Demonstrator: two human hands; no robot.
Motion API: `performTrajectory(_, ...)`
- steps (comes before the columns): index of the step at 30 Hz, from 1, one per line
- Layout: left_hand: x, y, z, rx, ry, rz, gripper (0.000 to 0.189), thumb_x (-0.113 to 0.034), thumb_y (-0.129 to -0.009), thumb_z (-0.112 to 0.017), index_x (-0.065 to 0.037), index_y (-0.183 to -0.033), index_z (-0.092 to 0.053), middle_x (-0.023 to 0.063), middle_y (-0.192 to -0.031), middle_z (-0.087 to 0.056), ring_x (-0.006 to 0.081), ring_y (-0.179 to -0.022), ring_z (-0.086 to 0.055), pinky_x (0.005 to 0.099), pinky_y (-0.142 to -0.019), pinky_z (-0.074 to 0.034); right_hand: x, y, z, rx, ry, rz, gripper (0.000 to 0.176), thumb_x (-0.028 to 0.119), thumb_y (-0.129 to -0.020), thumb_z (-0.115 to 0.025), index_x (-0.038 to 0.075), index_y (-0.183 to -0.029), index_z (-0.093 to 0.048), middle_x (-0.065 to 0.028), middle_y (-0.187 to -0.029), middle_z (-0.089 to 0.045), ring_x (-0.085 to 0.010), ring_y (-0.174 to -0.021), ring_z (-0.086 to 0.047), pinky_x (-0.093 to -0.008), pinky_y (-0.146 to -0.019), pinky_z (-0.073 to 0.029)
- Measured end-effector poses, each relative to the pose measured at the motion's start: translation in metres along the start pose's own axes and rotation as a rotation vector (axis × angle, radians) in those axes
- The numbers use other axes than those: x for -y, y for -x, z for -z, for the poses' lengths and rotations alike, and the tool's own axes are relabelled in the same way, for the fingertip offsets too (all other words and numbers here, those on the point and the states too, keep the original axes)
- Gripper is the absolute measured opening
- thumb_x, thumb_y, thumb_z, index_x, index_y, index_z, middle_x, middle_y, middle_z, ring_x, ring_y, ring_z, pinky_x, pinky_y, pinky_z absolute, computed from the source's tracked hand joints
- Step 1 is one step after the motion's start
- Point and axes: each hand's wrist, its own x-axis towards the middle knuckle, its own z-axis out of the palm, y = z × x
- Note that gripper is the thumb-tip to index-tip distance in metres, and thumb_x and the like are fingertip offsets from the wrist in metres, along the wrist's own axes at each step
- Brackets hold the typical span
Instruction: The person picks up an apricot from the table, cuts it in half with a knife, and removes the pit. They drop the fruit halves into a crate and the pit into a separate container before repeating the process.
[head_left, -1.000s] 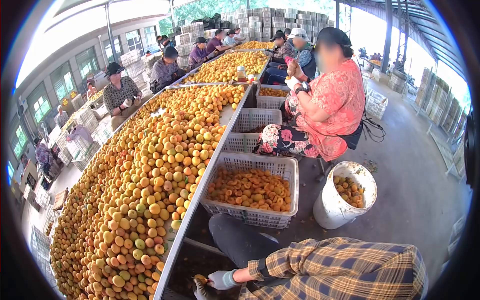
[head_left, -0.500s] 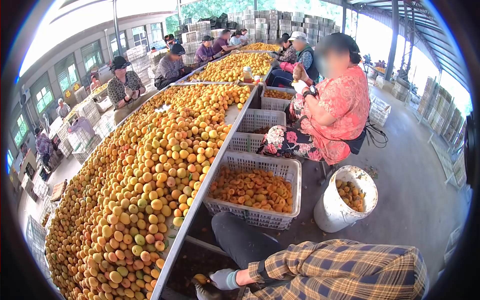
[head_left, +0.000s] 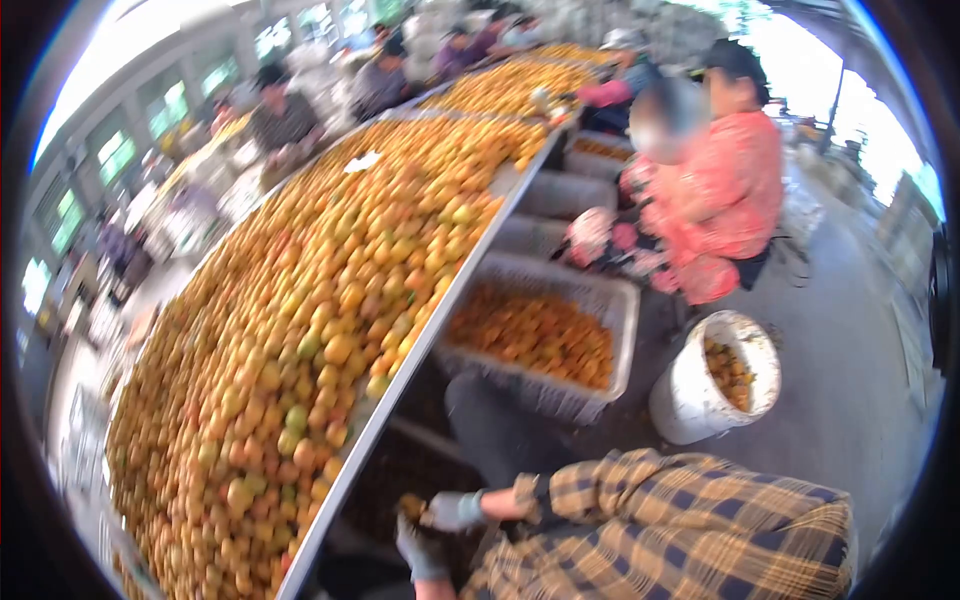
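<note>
Low at the table's near edge, my two gloved hands come close together. My left hand (head_left: 418, 550), in a grey glove, is closed on an apricot (head_left: 410, 504) that shows above its fingertips. My right hand (head_left: 458, 510), in a light grey glove under a plaid sleeve, has its fingers curled beside the fruit. A small yellowish patch shows at its fingertips, too blurred to make out. Just past the metal table edge (head_left: 365, 450) lies a big heap of whole apricots (head_left: 330, 360).
A white crate (head_left: 625, 330) of split apricots stands beyond my knee. To its right is a white bucket (head_left: 680, 400) with fruit inside. A person in a coral top (head_left: 725, 200) sits farther along the table, with more workers on the far side. The picture is blurred by motion.
The view has swung, so the table and crate appear farther right and higher. My hands have risen in view, and more of my left hand shows with the apricot.
</note>
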Motion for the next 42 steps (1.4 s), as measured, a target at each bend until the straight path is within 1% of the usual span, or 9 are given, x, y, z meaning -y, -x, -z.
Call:
performTrajectory(2, 0.004, -0.012, 0.013, -0.036, 0.051, -0.086, 0.031, -0.034, -0.095, -0.047, -0.008, -0.106, -0.061, 0.0057, -0.1, -0.063, 0.0183, -0.087, -0.058, 0.0336, -0.082, -0.047, -0.005, -0.002, 0.003, -0.031, 0.243, 0.11, 0.04, 0.039, -0.088, -0.048, 0.004, -0.082, -0.067, -0.0235, -0.085, -0.064, -0.042, -0.078, -0.061, -0.0473, -0.07, -0.048)
performTrajectory(7, -0.024, 0.02, -0.015, 0.11, 0.235, 0.024, 0.039, -0.041, -0.092, -0.052, -0.006, -0.108, -0.056, 0.0087, -0.099, -0.062, 0.0228, -0.089, -0.058, 0.0366, -0.085, -0.046, 0.038, 0.035, 0.043, 0.053, 0.376, -0.073, 0.041, 0.044, -0.086, -0.056, 0.003, -0.092, -0.06, -0.0245, -0.088, -0.063, -0.0415, -0.087, -0.06, -0.0459, -0.074, -0.047)
performTrajectory(11, -0.026, 0.024, -0.023, 0.177, 0.363, 0.122, 0.044, -0.044, -0.091, -0.05, -0.004, -0.109, -0.053, 0.013, -0.1, -0.061, 0.0259, -0.091, -0.06, 0.0413, -0.084, -0.049, 0.025, 0.025, 0.046, -0.16, 0.203, 0.092, 0.051, 0.048, -0.083, -0.061, 0.003, -0.105, -0.055, -0.0235, -0.091, -0.064, -0.0404, -0.089, -0.06, -0.043, -0.076, -0.048)
performTrajectory(13, -0.025, 0.025, -0.026, 0.227, 0.341, 0.175, 0.036, -0.034, -0.094, -0.05, -0.003, -0.111, -0.055, 0.0083, -0.1, -0.062, 0.0185, -0.091, -0.06, 0.0313, -0.083, -0.05, 0.02, 0.015, 0.042, -0.246, 0.141, 0.281, 0.059, 0.049, -0.08, -0.064, 0.005, -0.117, -0.051, -0.023, -0.099, -0.063, -0.0389, -0.094, -0.06, -0.0408, -0.08, -0.049)
performTrajectory(16, -0.023, 0.027, -0.019, 0.334, 0.121, 0.123, 0.042, -0.039, -0.094, -0.048, -0.005, -0.119, -0.051, 0.0074, -0.109, -0.059, 0.0203, -0.097, -0.059, 0.0401, -0.089, -0.048, 0.023, 0.009, 0.039, -0.058, 0.292, 0.186, 0.063, 0.049, -0.079, -0.066, 0.007, -0.123, -0.049, -0.0225, -0.106, -0.062, -0.0378, -0.099, -0.06, -0.0385, -0.083, -0.049)
performTrajectory(25, -0.011, 0.013, 0.0, 0.363, 0.023, 0.273, 0.041, -0.044, -0.095, -0.045, -0.01, -0.115, -0.053, 0.0031, -0.097, -0.063, 0.0151, -0.085, -0.063, 0.0308, -0.072, -0.055, 0.027, 0.017, 0.038, -0.074, 0.478, 0.542, 0.043, 0.038, -0.083, -0.063, 0.01, -0.115, -0.054, -0.0155, -0.084, -0.065, -0.0345, -0.073, -0.064, -0.0388, -0.065, -0.052)
performTrajectory(28, -0.014, 0.03, -0.031, 0.031, -0.043, 0.057, 0.033, -0.042, -0.096, -0.045, -0.012, -0.098, -0.058, -0.0035, -0.072, -0.055, 0.0071, -0.052, -0.049, 0.0192, -0.045, -0.04, 0.027, 0.012, 0.021, -0.196, 0.409, 0.515, 0.039, 0.036, -0.085, -0.06, 0.01, -0.114, -0.055, -0.0158, -0.082, -0.065, -0.0345, -0.071, -0.064, -0.0394, -0.062, -0.052)
performTrajectory(38, 0.0, 0.017, -0.01, -0.073, -0.385, -0.302, 0.044, -0.038, -0.099, -0.039, 0.0, -0.106, -0.061, 0.0058, -0.096, -0.062, 0.0112, -0.087, -0.055, 0.0263, -0.077, -0.045, 0.013, 0.003, -0.003, -0.376, 0.275, 0.433, 0.033, 0.03, -0.088, -0.057, 0.003, -0.107, -0.057, -0.0217, -0.083, -0.064, -0.0386, -0.076, -0.062, -0.0419, -0.063, -0.052)
performTrajectory(42, 0.01, 0.021, -0.014, -0.031, -0.617, -0.511, 0.038, -0.034, -0.097, -0.042, 0.0, -0.106, -0.056, 0.0052, -0.086, -0.06, 0.013, -0.08, -0.054, 0.027, -0.078, -0.045, 0.006, -0.013, -0.002, -0.503, -0.116, 0.162, 0.031, 0.029, -0.089, -0.058, -0.002, -0.093, -0.062, -0.0142, -0.068, -0.062, -0.0207, -0.06, -0.061, -0.0305, -0.059, -0.049)
